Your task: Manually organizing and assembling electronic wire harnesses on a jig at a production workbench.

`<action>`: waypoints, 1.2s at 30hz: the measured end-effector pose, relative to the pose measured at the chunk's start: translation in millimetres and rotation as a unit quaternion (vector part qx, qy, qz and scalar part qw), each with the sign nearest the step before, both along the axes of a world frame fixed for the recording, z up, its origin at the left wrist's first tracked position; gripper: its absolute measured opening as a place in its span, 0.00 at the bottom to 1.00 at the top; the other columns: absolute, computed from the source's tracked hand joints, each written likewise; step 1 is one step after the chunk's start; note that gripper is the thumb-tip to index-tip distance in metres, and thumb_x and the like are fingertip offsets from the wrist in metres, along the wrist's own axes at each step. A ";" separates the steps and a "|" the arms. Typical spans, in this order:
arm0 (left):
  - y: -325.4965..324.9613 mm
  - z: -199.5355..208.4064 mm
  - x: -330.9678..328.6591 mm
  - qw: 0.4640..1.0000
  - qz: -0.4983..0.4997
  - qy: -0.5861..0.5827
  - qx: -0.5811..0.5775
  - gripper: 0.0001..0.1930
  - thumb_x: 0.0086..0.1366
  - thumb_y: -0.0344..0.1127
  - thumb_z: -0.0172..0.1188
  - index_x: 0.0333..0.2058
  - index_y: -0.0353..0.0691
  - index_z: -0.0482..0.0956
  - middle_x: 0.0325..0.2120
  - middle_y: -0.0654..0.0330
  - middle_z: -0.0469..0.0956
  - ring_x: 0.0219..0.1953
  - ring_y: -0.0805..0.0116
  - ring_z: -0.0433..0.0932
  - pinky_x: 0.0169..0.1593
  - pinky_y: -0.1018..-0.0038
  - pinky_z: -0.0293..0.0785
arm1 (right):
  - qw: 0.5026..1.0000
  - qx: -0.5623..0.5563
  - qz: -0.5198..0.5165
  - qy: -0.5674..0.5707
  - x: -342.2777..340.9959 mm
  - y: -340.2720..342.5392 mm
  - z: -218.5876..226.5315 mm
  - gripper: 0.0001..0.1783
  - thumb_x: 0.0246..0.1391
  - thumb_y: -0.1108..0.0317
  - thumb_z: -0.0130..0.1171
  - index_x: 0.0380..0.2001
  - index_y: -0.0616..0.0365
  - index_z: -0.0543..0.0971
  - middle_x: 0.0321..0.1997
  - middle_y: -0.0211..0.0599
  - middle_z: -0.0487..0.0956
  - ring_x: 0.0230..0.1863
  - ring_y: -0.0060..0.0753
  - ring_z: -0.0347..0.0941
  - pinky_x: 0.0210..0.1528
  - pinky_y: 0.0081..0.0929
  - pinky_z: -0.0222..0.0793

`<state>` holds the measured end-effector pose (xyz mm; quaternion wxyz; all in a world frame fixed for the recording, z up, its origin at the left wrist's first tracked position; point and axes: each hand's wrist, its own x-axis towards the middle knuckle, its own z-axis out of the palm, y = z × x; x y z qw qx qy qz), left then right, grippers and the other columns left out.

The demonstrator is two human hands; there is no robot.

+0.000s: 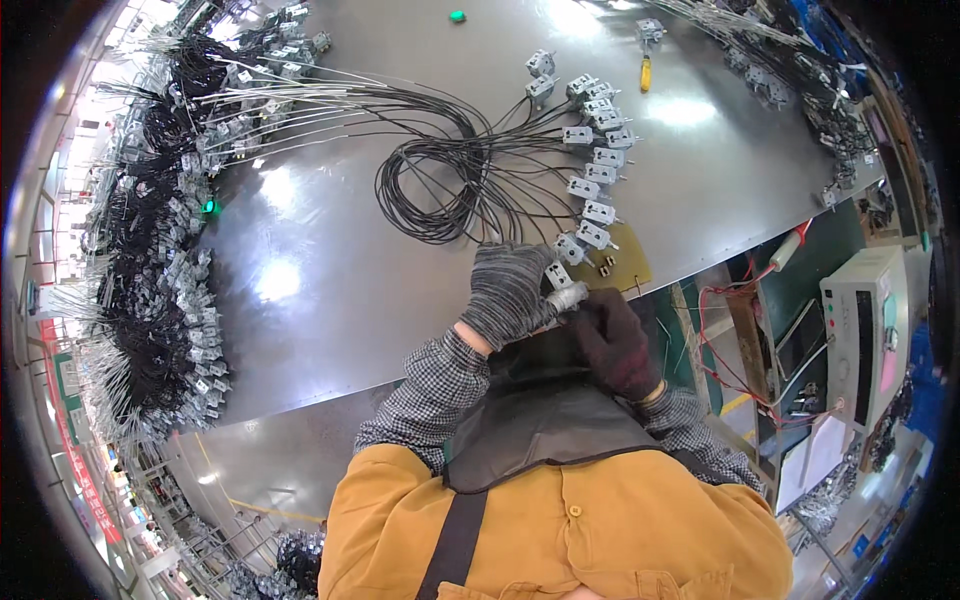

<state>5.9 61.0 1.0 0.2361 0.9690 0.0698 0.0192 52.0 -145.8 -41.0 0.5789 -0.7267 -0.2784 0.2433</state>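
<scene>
One grey block in left grip

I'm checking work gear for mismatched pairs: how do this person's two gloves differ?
Colour: the left glove is grey with fine stripes, while the right glove is dark with a maroon tinge.
Place: the left glove is mostly over the metal table, while the right glove is mostly past its near edge.
Shared: both are worn below checked sleeves.

2 gloved hands, 1 black cable coil, 2 green pieces, 1 yellow handle.
</scene>
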 end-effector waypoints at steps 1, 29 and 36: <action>-1.1 0.3 0.2 1.000 0.000 -0.001 0.000 0.28 0.60 0.61 0.69 0.42 0.40 0.85 0.29 0.53 0.84 0.33 0.51 0.83 0.42 0.57 0.73 | 0.999 -0.042 -0.008 -0.015 -1.6 -0.8 4.1 0.12 0.65 0.71 0.60 0.50 0.62 0.76 0.42 0.45 0.80 0.37 0.37 0.76 0.41 0.34 0.75; 0.5 -30.3 -5.4 0.981 0.066 -0.059 -0.173 0.25 0.65 0.45 0.65 0.56 0.39 0.75 0.46 0.47 0.82 0.48 0.45 0.80 0.54 0.55 0.73 | 0.945 0.040 0.046 0.321 22.0 -10.0 20.4 0.20 0.73 0.55 0.50 0.54 0.60 0.76 0.41 0.31 0.78 0.32 0.18 0.70 0.29 0.17 0.67; -3.3 5.9 -22.2 0.981 0.049 -0.124 -0.141 0.23 0.58 0.46 0.71 0.48 0.40 0.80 0.37 0.51 0.82 0.43 0.47 0.82 0.46 0.59 0.76 | 0.977 0.061 0.043 0.198 54.2 12.4 1.9 0.21 0.72 0.57 0.52 0.56 0.63 0.77 0.45 0.34 0.80 0.40 0.25 0.75 0.44 0.24 0.74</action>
